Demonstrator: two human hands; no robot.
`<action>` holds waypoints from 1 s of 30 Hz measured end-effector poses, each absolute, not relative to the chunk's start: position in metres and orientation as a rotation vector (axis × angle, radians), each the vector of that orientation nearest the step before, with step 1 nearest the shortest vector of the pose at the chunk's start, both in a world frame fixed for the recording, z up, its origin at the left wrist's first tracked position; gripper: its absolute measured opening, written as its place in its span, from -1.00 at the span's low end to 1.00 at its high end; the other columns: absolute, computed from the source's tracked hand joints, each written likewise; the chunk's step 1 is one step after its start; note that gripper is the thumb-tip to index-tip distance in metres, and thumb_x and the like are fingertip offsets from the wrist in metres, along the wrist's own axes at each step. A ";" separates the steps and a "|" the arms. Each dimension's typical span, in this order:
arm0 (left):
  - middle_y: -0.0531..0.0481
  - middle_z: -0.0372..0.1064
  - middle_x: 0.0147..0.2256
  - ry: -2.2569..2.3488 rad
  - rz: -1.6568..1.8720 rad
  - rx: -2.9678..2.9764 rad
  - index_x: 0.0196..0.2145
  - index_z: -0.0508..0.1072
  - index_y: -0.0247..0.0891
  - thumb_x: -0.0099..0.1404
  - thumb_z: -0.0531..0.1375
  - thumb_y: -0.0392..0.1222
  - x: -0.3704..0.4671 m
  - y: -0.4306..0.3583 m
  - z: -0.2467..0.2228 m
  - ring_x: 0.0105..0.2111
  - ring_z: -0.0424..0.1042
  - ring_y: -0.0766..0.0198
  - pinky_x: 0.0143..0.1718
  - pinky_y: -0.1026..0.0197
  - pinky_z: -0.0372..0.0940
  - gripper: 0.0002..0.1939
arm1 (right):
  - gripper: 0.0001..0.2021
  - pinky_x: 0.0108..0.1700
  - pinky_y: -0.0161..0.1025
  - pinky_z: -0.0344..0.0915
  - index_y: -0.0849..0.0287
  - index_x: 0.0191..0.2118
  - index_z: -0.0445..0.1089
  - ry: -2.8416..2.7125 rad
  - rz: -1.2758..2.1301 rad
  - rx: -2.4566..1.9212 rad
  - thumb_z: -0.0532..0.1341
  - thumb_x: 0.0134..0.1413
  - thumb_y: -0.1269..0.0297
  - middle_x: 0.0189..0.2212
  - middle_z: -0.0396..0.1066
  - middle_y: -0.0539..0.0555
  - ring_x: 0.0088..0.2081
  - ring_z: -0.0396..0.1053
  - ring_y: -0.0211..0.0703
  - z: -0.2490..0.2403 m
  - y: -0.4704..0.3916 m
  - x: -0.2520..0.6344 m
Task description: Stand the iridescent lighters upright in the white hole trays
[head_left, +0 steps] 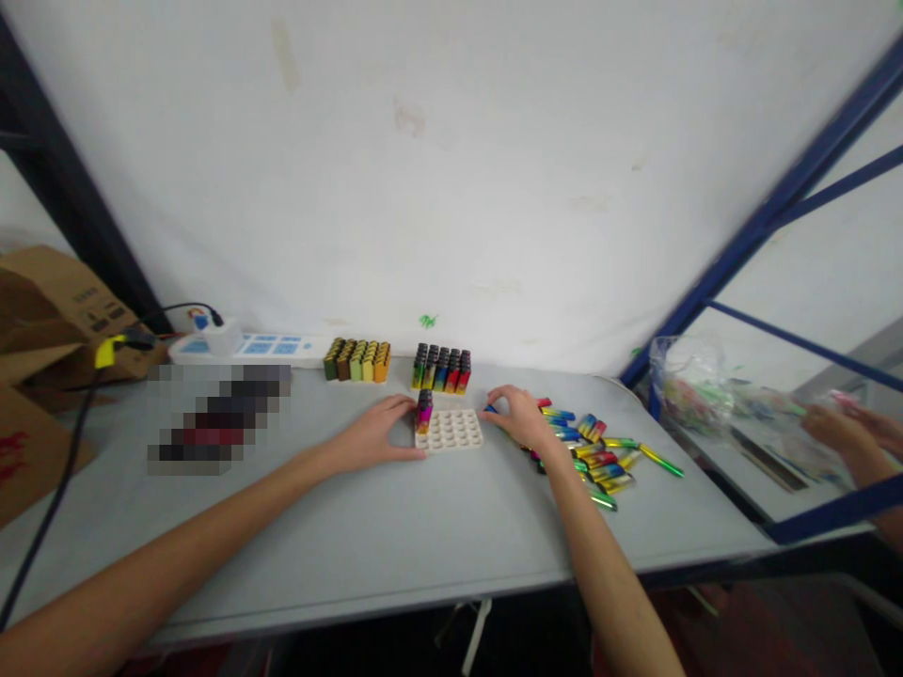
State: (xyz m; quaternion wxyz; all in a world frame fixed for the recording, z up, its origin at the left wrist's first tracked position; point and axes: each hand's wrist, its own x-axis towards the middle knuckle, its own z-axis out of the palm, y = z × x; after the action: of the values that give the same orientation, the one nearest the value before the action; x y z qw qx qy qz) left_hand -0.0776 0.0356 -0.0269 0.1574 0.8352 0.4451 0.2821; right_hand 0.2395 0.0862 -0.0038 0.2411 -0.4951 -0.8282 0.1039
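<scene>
A white tray (451,431) with rows of round holes lies flat on the table. One or two purple-and-yellow lighters (424,414) stand upright at its left end. My left hand (373,435) grips that end, thumb at the near corner and fingers by the standing lighters. Just right of the tray, my right hand (520,418) is closed in a pinch, a small blue lighter end (492,409) showing at its fingertips; the rest of that lighter is hidden. Beside and partly behind my right wrist spreads a loose pile of shiny multicoloured lighters (599,459).
Against the wall stand a block of gold-and-green lighters (356,361) and a block of multicoloured lighters (441,369). A power strip (282,350) lies behind a blurred patch at left. Cardboard boxes (63,301) fill the left side. Beyond the blue frame (758,221), another person's hands (839,432) work.
</scene>
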 end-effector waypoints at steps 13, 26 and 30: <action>-0.27 0.43 0.09 1.236 0.822 2.420 0.08 0.45 -0.27 0.12 0.39 0.31 -0.078 0.036 -0.029 0.11 0.42 -0.13 0.22 -0.08 0.28 -0.25 | -0.68 -0.19 -0.20 0.44 0.14 -0.11 0.51 -2.008 0.487 -0.805 0.41 0.13 0.05 -0.15 0.59 0.13 -0.20 0.55 -0.11 0.019 0.068 0.220; -0.25 0.42 0.09 1.216 0.838 2.403 0.08 0.44 -0.21 0.11 0.42 0.26 -0.078 0.037 -0.031 0.12 0.40 -0.13 0.20 -0.09 0.28 -0.29 | -0.66 -0.27 -0.25 0.56 0.13 -0.21 0.56 -1.929 0.756 -0.742 0.41 0.09 -0.06 -0.36 0.59 0.05 -0.38 0.56 -0.17 0.003 0.047 0.165; -0.24 0.41 0.11 1.187 0.836 2.415 0.10 0.42 -0.21 0.13 0.41 0.25 -0.078 0.037 -0.032 0.13 0.39 -0.13 0.22 -0.08 0.26 -0.28 | -0.66 -0.26 -0.26 0.55 0.14 -0.19 0.57 -1.995 0.646 -0.699 0.38 0.14 -0.05 -0.32 0.60 0.07 -0.37 0.54 -0.18 0.006 0.046 0.165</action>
State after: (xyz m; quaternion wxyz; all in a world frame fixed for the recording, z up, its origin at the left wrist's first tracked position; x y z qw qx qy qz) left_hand -0.0783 0.0373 -0.0317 0.1613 0.8459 0.4156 0.2927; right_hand 0.1646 0.0458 0.0063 0.4489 -0.2827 -0.8065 0.2611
